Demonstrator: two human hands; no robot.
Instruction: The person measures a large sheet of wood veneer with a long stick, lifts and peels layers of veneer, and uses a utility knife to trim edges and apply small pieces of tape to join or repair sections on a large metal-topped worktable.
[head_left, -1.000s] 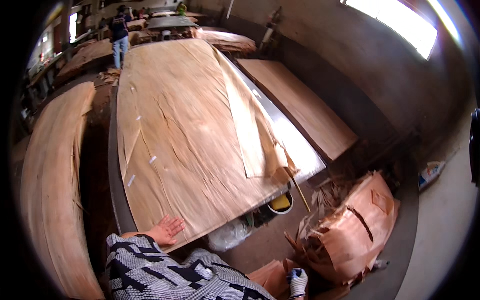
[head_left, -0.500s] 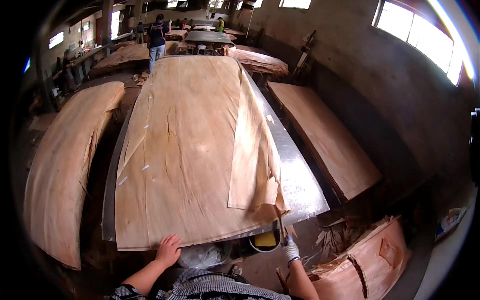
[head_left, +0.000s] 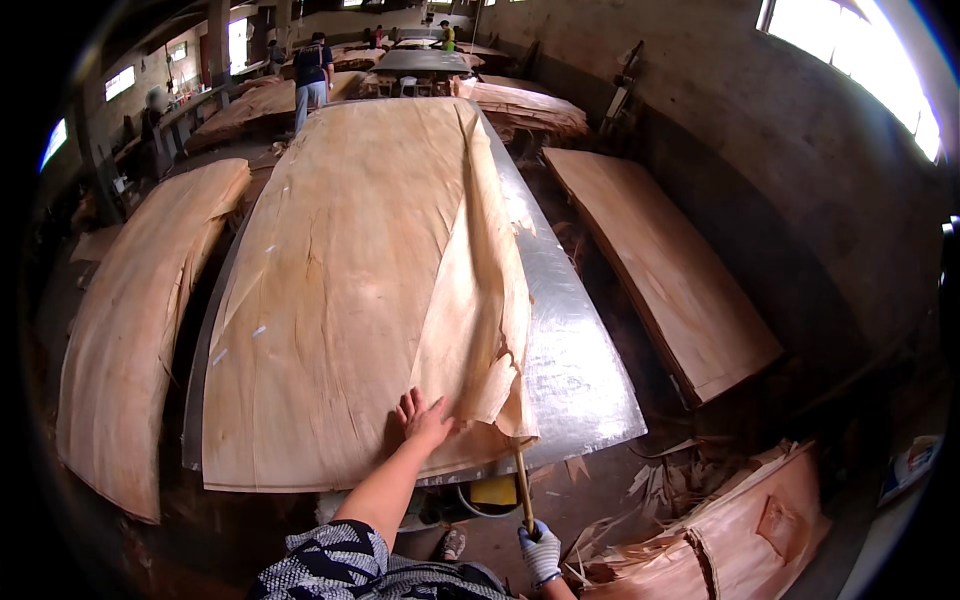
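Note:
A large sheet of pale wood veneer [head_left: 320, 300] covers most of a shiny metal-topped table [head_left: 575, 370]. Its right side is folded over into a long, rumpled flap [head_left: 478, 290] with a torn near end. My left hand [head_left: 424, 417], bare, rests with spread fingers on the sheet beside that flap. In a striped glove, my right hand [head_left: 540, 553] is closed round a thin wooden stick [head_left: 524, 485], below the table's near edge. The stick's upper end meets the near end of the flap; its tip is hidden under the veneer.
Stacks of veneer lie on the left [head_left: 145, 330] and the right [head_left: 665, 270]. Below the near edge stands a bucket with something yellow [head_left: 493, 490] in it. Torn veneer scraps [head_left: 720, 530] are heaped at lower right. A person [head_left: 312, 80] stands beyond the far left corner.
My left hand has moved right and forward across the sheet. My right hand has come nearer and left with the stick. The flap has shifted left, baring more metal.

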